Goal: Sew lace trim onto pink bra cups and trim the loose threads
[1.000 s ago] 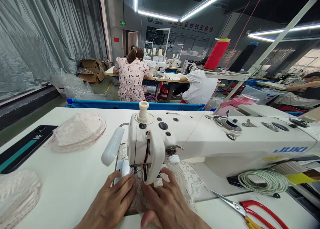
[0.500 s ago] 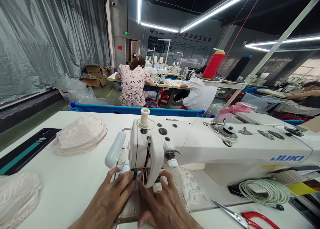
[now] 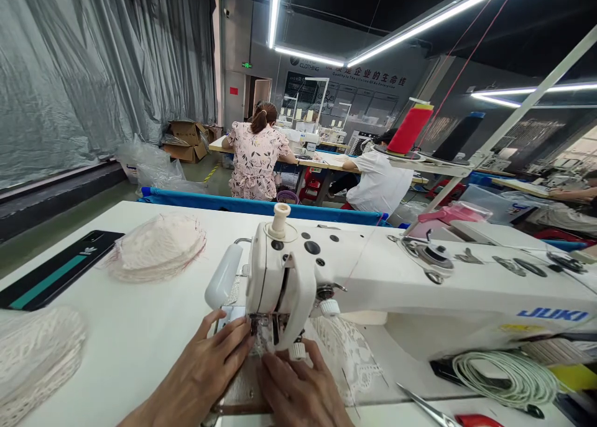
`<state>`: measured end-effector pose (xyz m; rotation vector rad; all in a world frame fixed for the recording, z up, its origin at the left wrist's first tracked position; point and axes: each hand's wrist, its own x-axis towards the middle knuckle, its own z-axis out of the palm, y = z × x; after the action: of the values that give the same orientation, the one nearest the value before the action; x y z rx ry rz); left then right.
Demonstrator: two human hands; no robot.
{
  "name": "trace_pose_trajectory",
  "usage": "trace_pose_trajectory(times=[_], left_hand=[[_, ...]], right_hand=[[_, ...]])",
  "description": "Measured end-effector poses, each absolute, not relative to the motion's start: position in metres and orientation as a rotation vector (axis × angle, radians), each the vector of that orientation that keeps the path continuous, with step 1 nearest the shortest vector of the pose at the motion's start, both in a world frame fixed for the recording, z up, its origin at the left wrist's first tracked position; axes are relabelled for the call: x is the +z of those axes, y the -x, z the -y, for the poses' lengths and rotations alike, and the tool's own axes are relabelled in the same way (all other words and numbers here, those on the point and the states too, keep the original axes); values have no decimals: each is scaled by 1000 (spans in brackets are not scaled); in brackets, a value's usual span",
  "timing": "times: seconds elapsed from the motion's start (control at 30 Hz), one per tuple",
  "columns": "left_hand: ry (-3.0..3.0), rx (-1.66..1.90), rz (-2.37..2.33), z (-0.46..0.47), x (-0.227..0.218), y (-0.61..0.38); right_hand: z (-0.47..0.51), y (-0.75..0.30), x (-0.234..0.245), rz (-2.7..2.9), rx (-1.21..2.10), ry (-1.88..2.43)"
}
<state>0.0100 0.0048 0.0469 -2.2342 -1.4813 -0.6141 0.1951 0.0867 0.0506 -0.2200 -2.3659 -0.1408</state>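
Basically, the table [image 3: 140, 334] is filling the lower frame, the sewing machine [image 3: 373, 284] spanning centre to right. The lace piece [image 3: 352, 352] is sitting under the machine head, lower centre, its bulk bunching rightward. Change: less lace is showing between the hands than a second ago, so it's probably feeding towards its near edge. Left hand [image 3: 203, 362] is resting left of the needle area, fingers slightly fanned; right hand [image 3: 303, 386] is crowding in opposite, fingers curling narrow. Both thumbs are hiding; can't tell if either is pinching lace.
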Motion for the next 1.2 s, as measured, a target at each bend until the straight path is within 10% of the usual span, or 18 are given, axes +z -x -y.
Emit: trace_pose_trajectory(times=[0.67, 0.83, 1.0, 1.2], left_hand=[[2134, -933, 1413, 4, 54, -9], [2301, -943, 1902, 32, 79, -15], [2664, -2152, 2476, 57, 93, -43], [1801, -3172, 2575, 89, 103, -77]], right_hand=[[-89, -192, 58, 2434, -113, 522], [-78, -213, 104, 2521, 850, 359], [-67, -243, 141, 2131, 1821, 493], [-72, -260, 126, 2664, 1501, 481]])
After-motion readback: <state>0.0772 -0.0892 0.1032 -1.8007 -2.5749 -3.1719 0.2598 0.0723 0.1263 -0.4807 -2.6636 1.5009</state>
